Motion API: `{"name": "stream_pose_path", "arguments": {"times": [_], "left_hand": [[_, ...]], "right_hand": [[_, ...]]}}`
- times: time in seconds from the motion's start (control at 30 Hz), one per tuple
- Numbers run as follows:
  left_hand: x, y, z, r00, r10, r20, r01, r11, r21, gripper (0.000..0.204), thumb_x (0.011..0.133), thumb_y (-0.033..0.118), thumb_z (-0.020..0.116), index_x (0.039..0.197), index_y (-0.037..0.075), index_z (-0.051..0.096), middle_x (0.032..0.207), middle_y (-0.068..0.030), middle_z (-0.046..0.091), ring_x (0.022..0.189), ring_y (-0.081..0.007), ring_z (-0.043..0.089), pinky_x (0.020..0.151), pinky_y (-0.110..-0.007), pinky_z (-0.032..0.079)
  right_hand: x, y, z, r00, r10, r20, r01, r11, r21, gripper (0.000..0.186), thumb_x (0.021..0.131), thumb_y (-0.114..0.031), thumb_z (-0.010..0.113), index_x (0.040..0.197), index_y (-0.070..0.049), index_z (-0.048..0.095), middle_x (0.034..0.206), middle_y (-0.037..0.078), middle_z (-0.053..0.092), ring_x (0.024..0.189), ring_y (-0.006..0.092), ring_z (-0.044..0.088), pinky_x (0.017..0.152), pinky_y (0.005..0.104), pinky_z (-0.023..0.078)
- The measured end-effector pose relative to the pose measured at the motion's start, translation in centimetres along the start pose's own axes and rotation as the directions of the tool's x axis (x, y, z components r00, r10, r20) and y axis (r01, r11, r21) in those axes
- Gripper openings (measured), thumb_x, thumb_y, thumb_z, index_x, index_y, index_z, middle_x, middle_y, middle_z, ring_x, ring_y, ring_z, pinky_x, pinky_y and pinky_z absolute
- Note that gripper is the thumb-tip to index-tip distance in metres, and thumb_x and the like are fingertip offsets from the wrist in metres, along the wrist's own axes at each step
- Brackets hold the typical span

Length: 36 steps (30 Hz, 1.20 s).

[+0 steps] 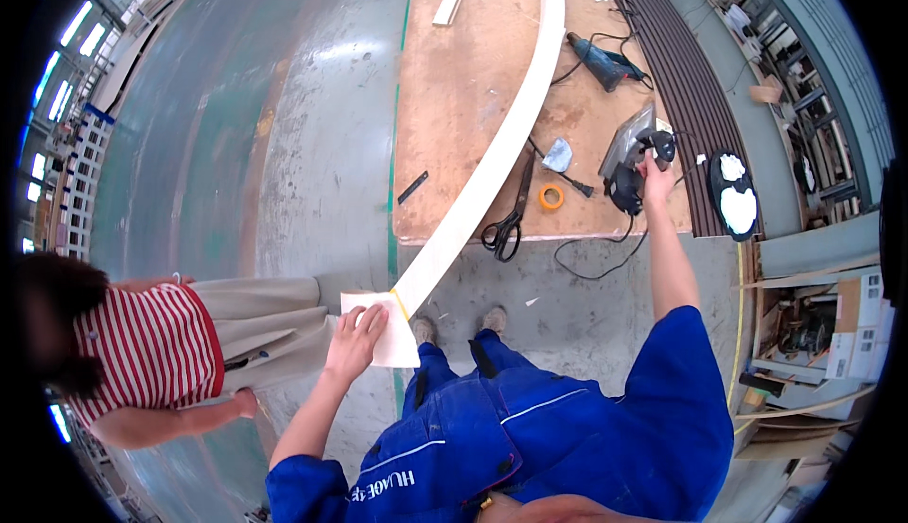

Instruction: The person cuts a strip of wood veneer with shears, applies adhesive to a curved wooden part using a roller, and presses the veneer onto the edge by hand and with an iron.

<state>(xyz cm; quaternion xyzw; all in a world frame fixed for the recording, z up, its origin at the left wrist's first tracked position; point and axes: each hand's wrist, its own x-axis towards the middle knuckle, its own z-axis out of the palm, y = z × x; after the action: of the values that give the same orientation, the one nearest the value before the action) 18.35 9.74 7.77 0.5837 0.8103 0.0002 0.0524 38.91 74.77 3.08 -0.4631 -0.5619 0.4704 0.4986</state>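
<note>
A long, pale curved strip point(511, 135) runs down the table and past its near edge. At its near end is a cream sheet point(392, 339) with a yellow line along its edge. My left hand point(355, 339) is on this sheet, fingers bent over its top; the thumb is hard to make out. Over the right side of the table, my right hand point(654, 181) is closed round the black handle of what looks like an electric iron point(626, 149), its flat metallic plate facing left. A black cord point(605, 272) hangs below the iron.
On the wooden table point(445, 97) lie black scissors point(511, 225), orange tape point(550, 197), a teal heat gun point(605, 64), a crumpled pale wad point(557, 154) and a small black strip point(412, 187). A person in a striped top point(156, 343) stands close at left. Dark slats point(676, 78) line the right.
</note>
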Motion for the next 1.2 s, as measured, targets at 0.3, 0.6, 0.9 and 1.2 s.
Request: {"name": "stream_pose_path", "arguments": {"times": [0.3,0.6,0.9,1.2], "left_hand": [[0.3,-0.6,1.0,0.990,0.068,-0.122,-0.073,0.997,-0.038,0.058,0.076,0.004,0.054,0.134,0.003,0.050,0.143,-0.0088,0.045,0.120,-0.0295,0.047,0.096,-0.039,0.040],[0.8,0.1,2.6,0.962,0.060,-0.268,-0.094,0.989,-0.115,0.048,0.080,0.009,0.052,0.125,-0.006,0.055,0.138,-0.0146,0.049,0.120,-0.0263,0.049,0.094,-0.034,0.041],[1.0,-0.4,3.6,0.959,0.008,-0.283,-0.059,0.983,-0.173,0.048,0.081,0.009,0.052,0.128,0.002,0.055,0.141,-0.0113,0.048,0.124,-0.0280,0.045,0.099,-0.040,0.036],[0.9,0.0,3.8,0.950,-0.014,-0.312,-0.048,0.980,-0.191,0.048,0.080,0.009,0.053,0.127,0.002,0.055,0.140,-0.0113,0.048,0.121,-0.0280,0.048,0.097,-0.041,0.038]], "right_hand": [[-19.4,-14.7,-2.8,0.919,0.178,0.351,0.006,0.886,-0.464,0.042,0.098,-0.037,0.055,0.071,-0.005,0.054,0.055,0.000,0.050,0.043,0.0077,0.047,0.039,0.0238,0.036],[-37.7,-22.4,2.2,0.680,0.366,0.635,0.137,0.787,-0.601,0.066,0.092,-0.018,0.065,0.150,-0.016,0.034,0.057,-0.001,0.050,0.047,0.0061,0.045,0.043,0.0247,0.039],[-44.1,-23.9,8.8,0.479,0.435,0.762,0.392,0.671,-0.630,0.056,0.091,-0.034,0.064,0.138,-0.011,0.045,0.068,0.014,0.061,0.062,0.0322,0.062,0.063,0.0380,0.049],[-44.3,-23.7,10.2,0.430,0.473,0.769,0.445,0.631,-0.636,0.056,0.090,-0.035,0.064,0.137,-0.011,0.045,0.069,0.015,0.063,0.065,0.0334,0.065,0.064,0.0404,0.049]]}}
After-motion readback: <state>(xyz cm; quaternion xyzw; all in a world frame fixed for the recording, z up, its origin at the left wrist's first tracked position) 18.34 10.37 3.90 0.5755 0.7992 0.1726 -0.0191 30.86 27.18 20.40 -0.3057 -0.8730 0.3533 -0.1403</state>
